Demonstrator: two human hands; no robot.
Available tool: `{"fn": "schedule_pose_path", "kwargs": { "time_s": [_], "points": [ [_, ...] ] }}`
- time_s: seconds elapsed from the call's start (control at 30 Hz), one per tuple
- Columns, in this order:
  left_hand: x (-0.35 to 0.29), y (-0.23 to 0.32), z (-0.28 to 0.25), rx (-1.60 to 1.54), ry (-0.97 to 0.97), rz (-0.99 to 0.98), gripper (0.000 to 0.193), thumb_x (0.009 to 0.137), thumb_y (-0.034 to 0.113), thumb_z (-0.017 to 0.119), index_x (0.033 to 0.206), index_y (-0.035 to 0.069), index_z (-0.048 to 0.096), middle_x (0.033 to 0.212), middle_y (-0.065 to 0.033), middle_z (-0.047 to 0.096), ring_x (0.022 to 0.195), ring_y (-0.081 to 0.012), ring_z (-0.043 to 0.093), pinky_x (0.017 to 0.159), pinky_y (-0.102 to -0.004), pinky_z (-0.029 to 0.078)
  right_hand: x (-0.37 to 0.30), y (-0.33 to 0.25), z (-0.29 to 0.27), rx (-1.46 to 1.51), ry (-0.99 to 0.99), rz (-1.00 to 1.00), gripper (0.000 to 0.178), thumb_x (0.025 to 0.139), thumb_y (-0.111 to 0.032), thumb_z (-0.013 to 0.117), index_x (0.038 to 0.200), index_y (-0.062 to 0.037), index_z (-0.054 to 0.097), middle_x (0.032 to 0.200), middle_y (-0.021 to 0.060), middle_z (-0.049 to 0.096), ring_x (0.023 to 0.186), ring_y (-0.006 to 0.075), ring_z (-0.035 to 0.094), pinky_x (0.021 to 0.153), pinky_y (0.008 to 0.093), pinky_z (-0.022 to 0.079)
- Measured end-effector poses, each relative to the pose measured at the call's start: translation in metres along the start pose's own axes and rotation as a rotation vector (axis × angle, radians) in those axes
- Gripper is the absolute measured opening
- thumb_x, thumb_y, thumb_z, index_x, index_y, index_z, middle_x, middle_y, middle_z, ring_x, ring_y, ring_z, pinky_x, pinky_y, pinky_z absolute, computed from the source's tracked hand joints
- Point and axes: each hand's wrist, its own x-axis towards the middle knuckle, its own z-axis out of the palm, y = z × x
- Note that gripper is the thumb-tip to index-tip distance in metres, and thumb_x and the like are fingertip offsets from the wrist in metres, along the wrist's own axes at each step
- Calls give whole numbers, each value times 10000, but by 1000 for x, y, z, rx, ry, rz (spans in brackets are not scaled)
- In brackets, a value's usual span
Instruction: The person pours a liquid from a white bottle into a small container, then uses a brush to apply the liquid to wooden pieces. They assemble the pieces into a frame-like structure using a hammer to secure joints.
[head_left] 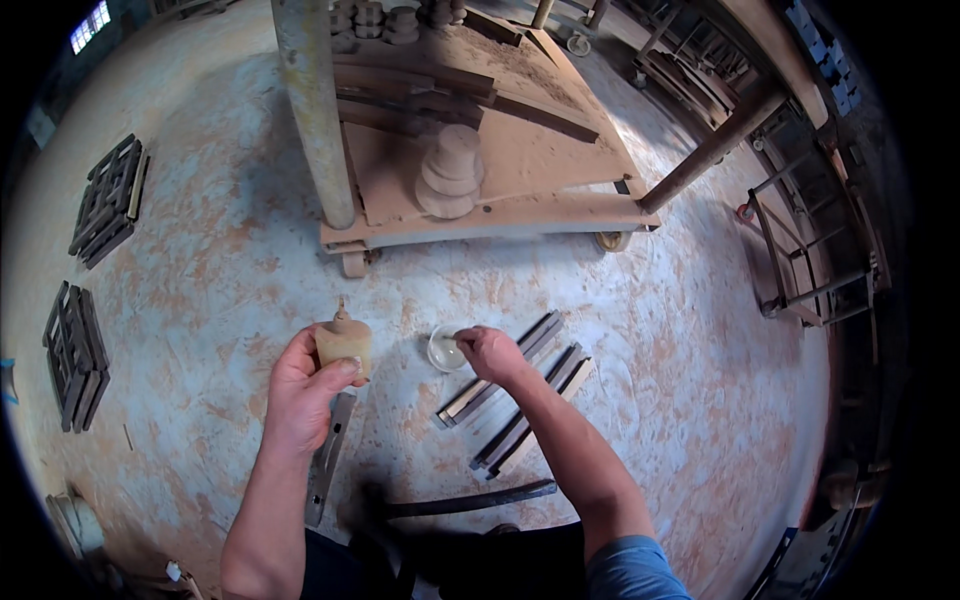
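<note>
In my left hand (305,385) is a tan squeeze bottle (343,345) with a pointed nozzle, held upright, the thumb across its front. My right hand (490,355) is closed in a pinch at the right rim of a small clear cup (443,353). Something thin and pale runs from the fingertips over the cup's mouth; I cannot tell what it is. Beneath the right forearm, dark and light wooden strips (510,370) lie in two bundles on the floor. A long metal bar (330,460) with holes lies beside my left forearm.
Ahead stands a wheeled wooden cart (560,215) with posts, carrying dark planks (540,115) and a stack of round pieces (450,175). Stacked wooden frames (75,355) lie at the left. A metal rack trolley (815,270) stands at the right. A dark curved strip (470,500) lies near my legs.
</note>
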Motion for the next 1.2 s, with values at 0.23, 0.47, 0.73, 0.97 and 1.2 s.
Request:
{"fn": "schedule_pose_path", "kwargs": {
  "time_s": [0.23, 0.47, 0.73, 0.97, 1.2],
  "points": [
    [0, 1, 2, -10, -3, -10, 414, 826, 0, 626, 1222, 13, 508, 1108, -88, 618, 929, -166, 627, 769, -338, 548, -1, -4, 0, 69, 113, 35, 297, 919, -310, 505, 1024, -105, 693, 1003, 178, 683, 915, 367, 646, 793, 457, 521],
    [-2, 1, 3, -3, -38, -13, 403, 823, 6, 630, 1209, 5, 514, 1094, -91, 622, 923, -162, 623, 765, -333, 547, -2, -9, -3, 56, 107, 152, 293, 912, -293, 543, 1000, -63, 703, 931, 192, 683, 894, 374, 645, 798, 426, 512],
    [-3, 1, 6, -4, -53, -17, 379, 836, 29, 629, 1200, 1, 526, 1080, -83, 617, 933, -149, 612, 783, -328, 541, -1, -7, 3, 101, 203, 98, 301, 911, -297, 555, 1007, -52, 699, 921, 188, 688, 882, 375, 650, 787, 418, 519],
    [-4, 5, 3, -10, -57, -20, 371, 843, 31, 628, 1200, -1, 533, 1066, -79, 623, 936, -145, 610, 787, -326, 540, 0, -5, 9, 111, 121, 152, 302, 908, -314, 535, 1026, -88, 698, 960, 191, 682, 932, 390, 638, 806, 455, 512],
    [-8, 11, 4, -42, -73, -58, 422, 859, 27, 616, 1259, -34, 495, 1107, -80, 606, 938, -116, 586, 830, -282, 503, -1, -20, 3, 10, 101, 219, 290, 915, -288, 518, 972, -72, 703, 938, 210, 674, 900, 400, 637, 797, 453, 511]
  ]
}}
